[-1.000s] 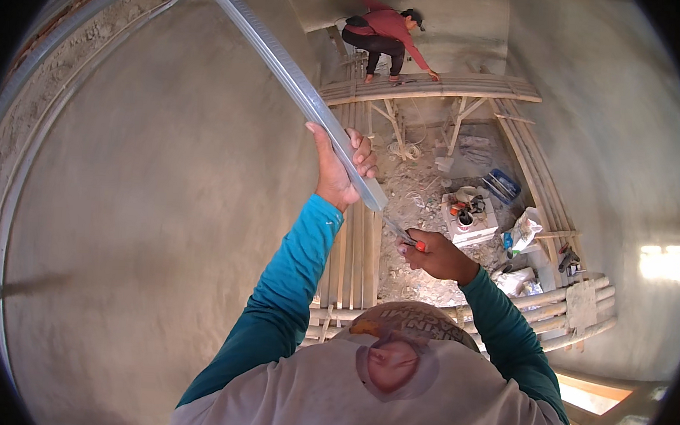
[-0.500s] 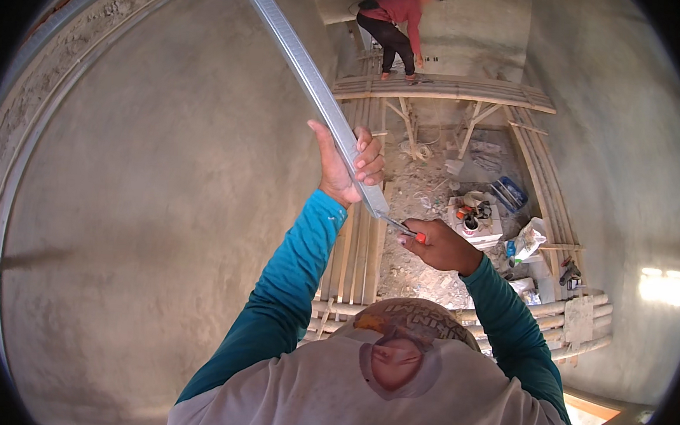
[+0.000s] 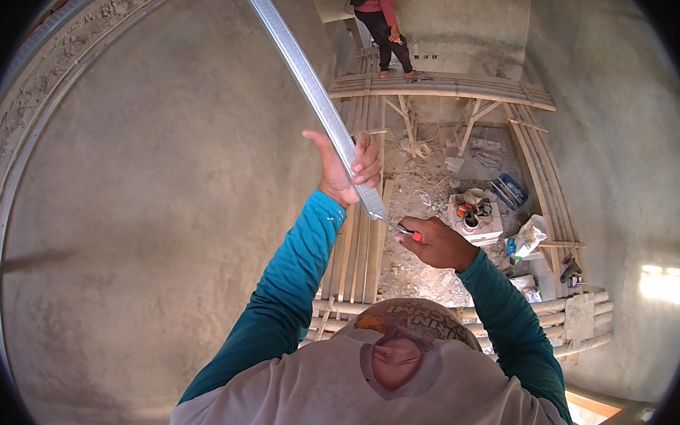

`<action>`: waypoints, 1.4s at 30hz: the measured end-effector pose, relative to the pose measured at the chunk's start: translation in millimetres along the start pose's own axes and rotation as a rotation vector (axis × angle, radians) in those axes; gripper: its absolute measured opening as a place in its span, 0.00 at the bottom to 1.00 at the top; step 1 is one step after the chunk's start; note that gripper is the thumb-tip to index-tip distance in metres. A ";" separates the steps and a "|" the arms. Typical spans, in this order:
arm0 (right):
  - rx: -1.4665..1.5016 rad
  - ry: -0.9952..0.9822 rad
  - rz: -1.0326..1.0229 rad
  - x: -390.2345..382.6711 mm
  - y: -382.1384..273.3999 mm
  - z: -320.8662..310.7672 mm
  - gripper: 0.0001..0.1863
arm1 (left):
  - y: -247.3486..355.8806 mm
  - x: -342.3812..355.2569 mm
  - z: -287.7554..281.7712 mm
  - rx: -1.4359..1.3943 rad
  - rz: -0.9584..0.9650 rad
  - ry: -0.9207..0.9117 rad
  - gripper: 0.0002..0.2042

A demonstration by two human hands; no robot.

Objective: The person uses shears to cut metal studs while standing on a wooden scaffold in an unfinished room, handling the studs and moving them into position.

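A long galvanised metal channel (image 3: 305, 78) slants from the top of the view down to the middle. My left hand (image 3: 349, 170) is wrapped round it near its lower end, with the thumb stuck out to the left. Just right of that end, my right hand (image 3: 438, 242) grips a slim metal hand tool (image 3: 416, 236) with a red handle. The tool's tip meets the channel's lower end. Most of the tool is hidden in my fist, so its exact kind cannot be made out.
Ahead, a person (image 3: 383, 24) stands on a raised plank platform (image 3: 449, 89). Bamboo scaffold poles (image 3: 544, 186) run along the right. Below lie a white box (image 3: 483, 233) with tools, a blue crate (image 3: 509, 192) and rubble. A plastered wall (image 3: 154, 201) rises on the left.
The person on the platform has straightened up from a bend. My right hand has shifted slightly left with the tool; the channel has moved very little.
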State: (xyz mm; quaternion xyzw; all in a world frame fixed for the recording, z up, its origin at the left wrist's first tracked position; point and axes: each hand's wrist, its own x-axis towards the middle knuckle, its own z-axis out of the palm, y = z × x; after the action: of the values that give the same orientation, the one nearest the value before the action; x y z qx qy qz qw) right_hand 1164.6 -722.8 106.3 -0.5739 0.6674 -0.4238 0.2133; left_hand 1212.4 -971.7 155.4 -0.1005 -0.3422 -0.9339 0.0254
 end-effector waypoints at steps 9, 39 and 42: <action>-0.065 0.075 0.069 0.1 51.5 18.5 0.18 | -9.4 -4.5 -32.2 0.312 0.046 0.375 0.45; 0.330 0.588 0.296 -21.8 -22.1 49.5 0.12 | -29.4 52.1 52.1 0.282 0.272 0.459 0.28; 0.340 0.594 0.296 -21.8 -18.6 50.6 0.12 | -31.3 55.1 53.9 0.276 0.274 0.461 0.28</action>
State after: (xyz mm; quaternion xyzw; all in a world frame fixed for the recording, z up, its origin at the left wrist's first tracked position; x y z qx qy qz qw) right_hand 1219.9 -718.1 89.2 -0.2797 0.6962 -0.6411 0.1617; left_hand 1164.0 -911.8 187.0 0.0732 -0.4346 -0.8646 0.2414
